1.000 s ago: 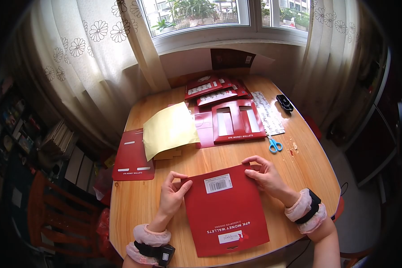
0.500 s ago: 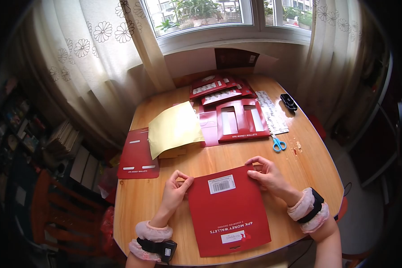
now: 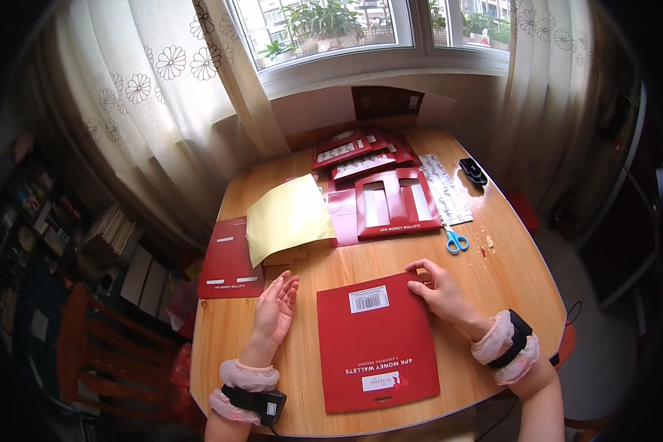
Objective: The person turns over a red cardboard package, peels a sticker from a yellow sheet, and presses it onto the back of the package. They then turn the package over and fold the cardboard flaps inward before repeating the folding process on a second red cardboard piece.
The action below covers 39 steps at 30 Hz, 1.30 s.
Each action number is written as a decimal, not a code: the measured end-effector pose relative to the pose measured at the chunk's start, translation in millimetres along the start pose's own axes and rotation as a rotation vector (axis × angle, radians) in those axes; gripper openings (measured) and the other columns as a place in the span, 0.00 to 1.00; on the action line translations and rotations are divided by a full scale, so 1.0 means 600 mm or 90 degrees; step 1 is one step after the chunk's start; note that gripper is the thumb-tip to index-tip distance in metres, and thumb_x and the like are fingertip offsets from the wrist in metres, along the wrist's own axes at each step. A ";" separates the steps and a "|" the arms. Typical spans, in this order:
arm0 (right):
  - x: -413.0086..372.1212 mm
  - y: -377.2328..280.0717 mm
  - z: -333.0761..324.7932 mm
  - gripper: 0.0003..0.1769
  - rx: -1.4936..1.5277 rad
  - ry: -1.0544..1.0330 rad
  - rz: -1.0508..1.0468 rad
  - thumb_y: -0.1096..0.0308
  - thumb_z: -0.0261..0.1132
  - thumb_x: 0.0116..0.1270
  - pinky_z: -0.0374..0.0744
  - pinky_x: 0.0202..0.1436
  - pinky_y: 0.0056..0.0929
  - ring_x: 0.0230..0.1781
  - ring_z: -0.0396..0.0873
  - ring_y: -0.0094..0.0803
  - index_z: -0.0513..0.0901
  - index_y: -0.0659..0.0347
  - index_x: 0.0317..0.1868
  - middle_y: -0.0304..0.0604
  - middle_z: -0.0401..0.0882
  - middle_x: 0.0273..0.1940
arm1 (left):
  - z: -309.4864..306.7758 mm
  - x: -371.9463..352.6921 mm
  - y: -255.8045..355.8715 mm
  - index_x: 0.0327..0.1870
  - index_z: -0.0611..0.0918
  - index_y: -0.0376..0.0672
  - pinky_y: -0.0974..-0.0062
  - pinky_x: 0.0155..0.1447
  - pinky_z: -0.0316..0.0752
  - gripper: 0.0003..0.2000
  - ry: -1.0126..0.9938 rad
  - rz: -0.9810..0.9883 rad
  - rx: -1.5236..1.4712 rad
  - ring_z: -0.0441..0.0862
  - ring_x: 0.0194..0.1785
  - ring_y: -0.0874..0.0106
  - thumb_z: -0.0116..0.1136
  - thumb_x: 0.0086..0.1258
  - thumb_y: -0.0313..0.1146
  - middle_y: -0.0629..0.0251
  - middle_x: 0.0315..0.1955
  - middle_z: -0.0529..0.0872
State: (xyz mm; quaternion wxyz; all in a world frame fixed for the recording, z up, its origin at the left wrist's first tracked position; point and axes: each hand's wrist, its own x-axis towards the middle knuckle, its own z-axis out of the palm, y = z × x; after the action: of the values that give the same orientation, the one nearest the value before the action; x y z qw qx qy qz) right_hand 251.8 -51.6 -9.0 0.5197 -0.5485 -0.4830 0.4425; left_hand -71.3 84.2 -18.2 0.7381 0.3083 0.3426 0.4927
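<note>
A red card sleeve [image 3: 379,331] printed "4PK MONEY WALLETS" lies on the table in front of me, its lettering upside down and a barcode label near its far edge. My right hand [image 3: 443,296] pinches the sleeve's far right corner between thumb and fingers. To the left of the sleeve, apart from it, my left hand [image 3: 276,308] is open and holds nothing. Past my left hand are a yellow sheet [image 3: 289,219] and a flat red card [image 3: 230,261] with white slots, partly overlapped by the sheet.
Several red wallet packs [image 3: 361,155] are piled at the back, with a windowed red pack [image 3: 398,206] in front of them. Blue-handled scissors [image 3: 456,241], a patterned strip [image 3: 447,191] and a black object [image 3: 473,172] lie at the right. A wooden chair [image 3: 103,353] stands at left.
My left hand has let go of the sleeve's far left corner, moved left and opened. The sleeve now lies flatter, with my right hand still at its corner.
</note>
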 end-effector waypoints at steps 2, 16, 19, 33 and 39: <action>0.002 0.010 0.000 0.17 -0.052 0.036 -0.049 0.72 0.62 0.75 0.81 0.36 0.25 0.33 0.82 0.24 0.74 0.65 0.60 0.40 0.83 0.36 | -0.003 0.009 -0.005 0.63 0.75 0.35 0.84 0.53 0.81 0.16 0.001 0.009 -0.002 0.83 0.51 0.76 0.53 0.81 0.33 0.58 0.50 0.83; -0.012 -0.020 0.009 0.17 -0.285 0.176 -0.150 0.74 0.67 0.68 0.73 0.31 0.27 0.25 0.70 0.25 0.77 0.66 0.56 0.43 0.74 0.36 | 0.009 0.098 0.014 0.42 0.77 0.46 0.83 0.27 0.71 0.12 0.123 0.031 -0.190 0.73 0.25 0.81 0.59 0.77 0.45 0.71 0.26 0.79; -0.011 -0.022 0.009 0.16 -0.271 0.176 -0.160 0.75 0.66 0.67 0.73 0.31 0.26 0.25 0.69 0.25 0.77 0.65 0.54 0.42 0.74 0.36 | -0.001 0.117 0.005 0.41 0.78 0.48 0.84 0.23 0.67 0.09 0.149 0.042 -0.184 0.70 0.23 0.83 0.61 0.76 0.41 0.73 0.25 0.78; -0.012 -0.028 0.010 0.14 -0.252 0.173 -0.169 0.81 0.62 0.64 0.72 0.32 0.24 0.26 0.69 0.23 0.80 0.66 0.50 0.41 0.75 0.35 | 0.068 0.060 -0.007 0.43 0.84 0.46 0.89 0.30 0.79 0.04 0.041 0.103 -0.071 0.83 0.30 0.84 0.66 0.71 0.28 0.72 0.32 0.88; -0.012 -0.029 0.010 0.12 -0.251 0.182 -0.190 0.81 0.62 0.64 0.73 0.34 0.24 0.27 0.71 0.24 0.82 0.66 0.48 0.41 0.76 0.36 | 0.109 0.021 -0.026 0.46 0.84 0.47 0.87 0.34 0.83 0.07 -0.016 0.077 -0.061 0.86 0.34 0.82 0.65 0.70 0.26 0.73 0.36 0.89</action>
State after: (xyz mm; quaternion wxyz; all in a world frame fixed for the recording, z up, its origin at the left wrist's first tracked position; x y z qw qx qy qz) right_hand 243.6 -58.1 8.1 0.5252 -0.6188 -0.5568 0.1766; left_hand -6.8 83.2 4.7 0.7252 0.2988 0.2905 0.5481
